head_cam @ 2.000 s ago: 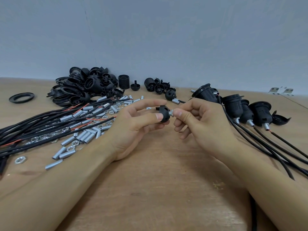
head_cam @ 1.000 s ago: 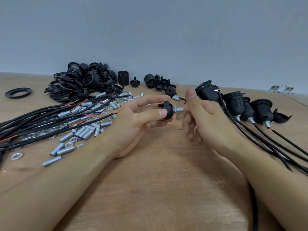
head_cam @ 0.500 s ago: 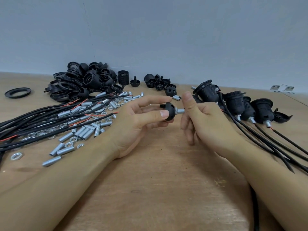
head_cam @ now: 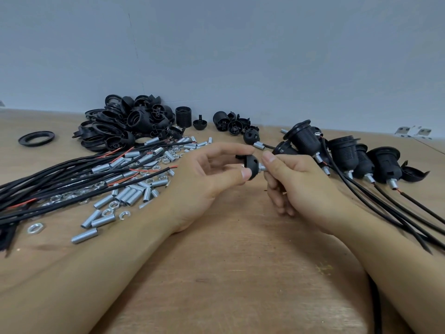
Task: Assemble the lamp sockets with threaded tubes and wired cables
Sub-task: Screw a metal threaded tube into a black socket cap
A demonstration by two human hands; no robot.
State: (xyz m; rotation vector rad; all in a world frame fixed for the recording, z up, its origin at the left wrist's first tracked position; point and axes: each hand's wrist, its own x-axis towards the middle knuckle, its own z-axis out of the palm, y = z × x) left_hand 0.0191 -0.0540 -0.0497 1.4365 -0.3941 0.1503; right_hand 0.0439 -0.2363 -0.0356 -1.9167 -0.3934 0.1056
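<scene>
Right hand [head_cam: 301,179] has regripped the threaded tube [head_cam: 262,168].

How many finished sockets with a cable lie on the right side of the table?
4 clear, in a row beside the right hand: nearest socket, second socket, third socket, and fourth socket farthest right. More may be hidden behind them.

A small assembly workbench: a plain wooden table [head_cam: 228,273] against a bare wall [head_cam: 216,49], heaped with sockets [head_cam: 130,126], tubes [head_cam: 127,196], cables [head_cam: 60,179].
</scene>
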